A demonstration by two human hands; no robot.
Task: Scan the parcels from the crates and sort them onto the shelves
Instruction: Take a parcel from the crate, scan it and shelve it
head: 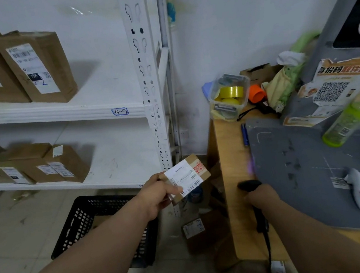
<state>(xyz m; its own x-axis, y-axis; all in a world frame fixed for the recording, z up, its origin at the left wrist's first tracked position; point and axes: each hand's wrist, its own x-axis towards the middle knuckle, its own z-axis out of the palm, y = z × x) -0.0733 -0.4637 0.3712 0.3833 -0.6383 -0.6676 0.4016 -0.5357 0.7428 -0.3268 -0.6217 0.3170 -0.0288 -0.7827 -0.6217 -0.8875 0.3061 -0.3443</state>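
Shelving (145, 70): a white metal rack fills the far left. Its upper board carries a handwritten tag too small to read surely, and its left end is cut off by the frame edge.
Desk (231, 151): wooden, on the right; the near right corner runs out of view.
Grey mat (311, 174): lies on the desk, scuffed, with its far edge hidden under a leaning poster.
Crate (85, 219): black and perforated, on the floor at near left. The left forearm crosses it, so its contents cannot be made out.
Upper parcels (36, 67): brown, labelled, leaning on the top board; the leftmost are cropped.
Lower parcels (64, 162): smaller brown boxes on the board below, with blurred labels.
Floor parcel (194, 229): lies in shadow between crate and desk.
Held parcel (188, 175): a small brown box with a white barcode label, raised in the air between the rack post and the desk edge.
Left hand (158, 197): pinches the held parcel at its near left end, thumb on the label; the fingers behind are hidden.
Right hand (261, 196): wrapped round the black scanner's handle, fingers out of sight.
Black scanner (249, 184): its head points left toward the held parcel, and its cable drops off the desk edge.
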